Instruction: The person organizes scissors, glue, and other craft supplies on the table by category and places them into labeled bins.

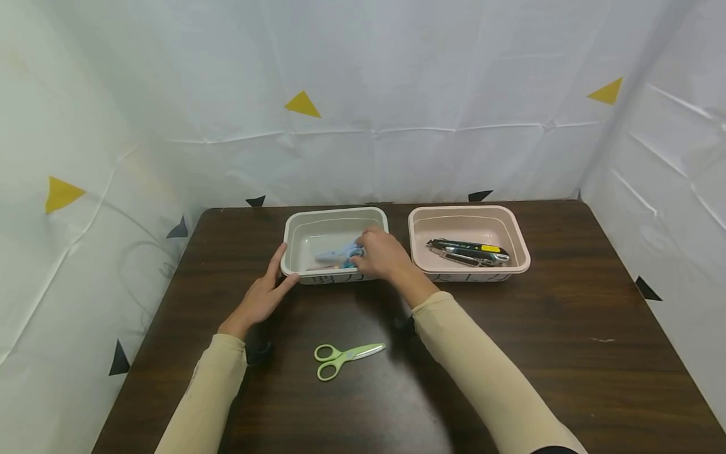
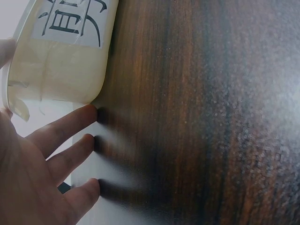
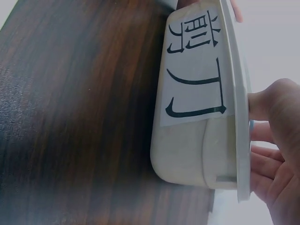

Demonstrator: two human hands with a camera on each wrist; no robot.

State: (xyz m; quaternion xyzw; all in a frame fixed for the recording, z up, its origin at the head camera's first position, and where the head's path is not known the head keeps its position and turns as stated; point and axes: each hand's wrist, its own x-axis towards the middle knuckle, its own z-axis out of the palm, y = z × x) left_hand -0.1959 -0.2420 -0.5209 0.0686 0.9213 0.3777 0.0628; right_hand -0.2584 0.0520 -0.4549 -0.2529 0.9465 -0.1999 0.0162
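Note:
My right hand (image 1: 381, 252) reaches over the front right edge of the off-white bin (image 1: 300, 221) and pinches light blue scissors (image 1: 336, 255) by the handle end, low inside it. More small items lie under the scissors, too covered to name. In the right wrist view my right fingers (image 3: 269, 161) dip behind the bin's rim, and their tips are hidden. My left hand (image 1: 263, 299) steadies the bin's left end, its thumb at the rim and its fingers (image 2: 65, 131) extended beside the wall. Green scissors (image 1: 343, 360) lie on the table between my forearms.
To the right stands a pinkish bin (image 1: 513, 227) holding several utility knives (image 1: 467, 249). Both bins sit near the back of the dark wood table (image 1: 567, 353). A white sheet (image 1: 397, 82) with yellow and black triangles hangs around the table.

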